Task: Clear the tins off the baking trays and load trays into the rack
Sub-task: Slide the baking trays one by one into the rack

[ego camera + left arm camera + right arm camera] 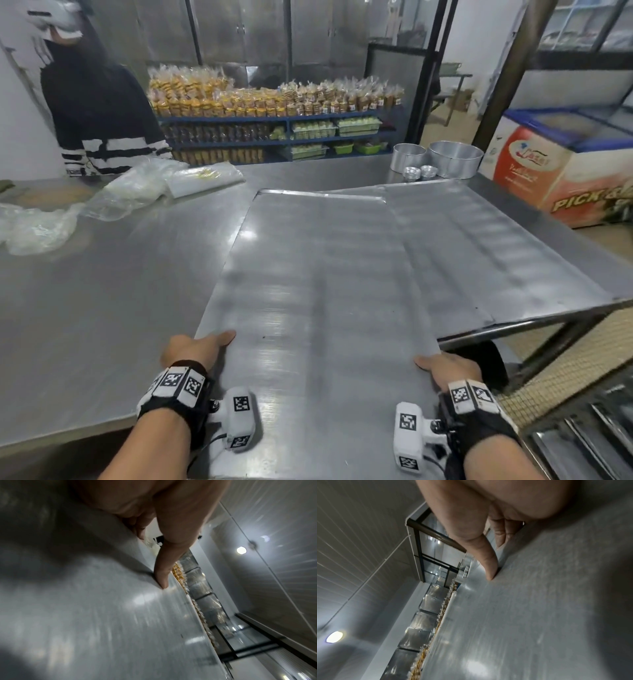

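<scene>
A large flat metal baking tray (318, 274) lies on the steel table, overlapping a second tray (496, 246) to its right. My left hand (195, 347) grips the top tray's near left corner, thumb on top (161, 577), fingers under the edge. My right hand (445, 368) grips the near right corner the same way, thumb (489, 566) pressed on the tray surface. Two round tins (454, 159) and some small foil cups (419, 173) stand at the table's far end, off the trays. The rack's rails (582, 431) show at the lower right.
A person in a dark striped top (99, 113) stands at the far left of the table. Plastic bags (137, 192) lie on the table's left side. Shelves of packaged goods (270, 102) run behind. A chest freezer (561, 164) stands at the right.
</scene>
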`<action>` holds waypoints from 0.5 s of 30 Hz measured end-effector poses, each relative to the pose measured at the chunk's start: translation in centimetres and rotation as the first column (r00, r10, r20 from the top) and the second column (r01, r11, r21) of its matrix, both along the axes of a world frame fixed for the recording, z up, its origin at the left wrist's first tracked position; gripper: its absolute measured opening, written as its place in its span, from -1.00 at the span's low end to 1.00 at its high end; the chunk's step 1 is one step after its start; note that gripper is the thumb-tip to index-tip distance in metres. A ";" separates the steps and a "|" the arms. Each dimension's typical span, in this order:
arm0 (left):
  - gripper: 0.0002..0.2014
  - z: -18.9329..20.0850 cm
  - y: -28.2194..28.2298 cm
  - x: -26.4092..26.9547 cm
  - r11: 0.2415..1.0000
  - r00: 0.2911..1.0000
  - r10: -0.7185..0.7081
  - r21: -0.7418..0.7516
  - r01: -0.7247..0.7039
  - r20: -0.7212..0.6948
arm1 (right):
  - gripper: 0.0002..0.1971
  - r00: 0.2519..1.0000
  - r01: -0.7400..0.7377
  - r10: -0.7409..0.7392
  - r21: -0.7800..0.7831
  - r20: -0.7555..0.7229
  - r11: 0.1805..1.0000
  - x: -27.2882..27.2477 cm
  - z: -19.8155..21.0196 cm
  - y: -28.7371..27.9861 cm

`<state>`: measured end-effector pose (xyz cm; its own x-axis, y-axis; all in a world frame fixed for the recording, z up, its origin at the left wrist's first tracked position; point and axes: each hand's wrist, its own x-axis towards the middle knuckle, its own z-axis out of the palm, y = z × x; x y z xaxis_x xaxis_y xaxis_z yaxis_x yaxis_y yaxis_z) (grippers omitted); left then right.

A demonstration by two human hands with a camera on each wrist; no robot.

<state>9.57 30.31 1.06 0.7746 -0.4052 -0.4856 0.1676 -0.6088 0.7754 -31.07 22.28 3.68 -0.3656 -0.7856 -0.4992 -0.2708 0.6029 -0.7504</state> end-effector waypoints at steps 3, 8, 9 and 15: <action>-0.38 3.0 0.6 -3.5 0.995 0.994 -0.097 -0.011 0.098 0.041 | -0.68 1.000 0.027 -0.027 0.000 -0.006 1.000 -2.5 0.3 3.2; -0.38 4.3 0.0 -7.3 0.972 0.972 -0.232 -0.040 0.230 -0.049 | -0.72 0.966 0.257 -0.257 0.007 -0.015 0.966 -5.9 1.3 8.0; -0.21 3.5 -0.9 -7.4 0.963 0.962 -0.269 -0.044 0.267 -0.048 | -0.68 0.960 0.277 -0.277 0.010 -0.036 0.961 -6.4 1.4 8.7; -0.39 5.2 -3.3 -10.6 0.793 0.790 -0.606 -0.005 0.609 0.092 | -0.74 0.861 0.503 -0.504 -0.030 -0.067 0.864 -7.9 2.3 15.3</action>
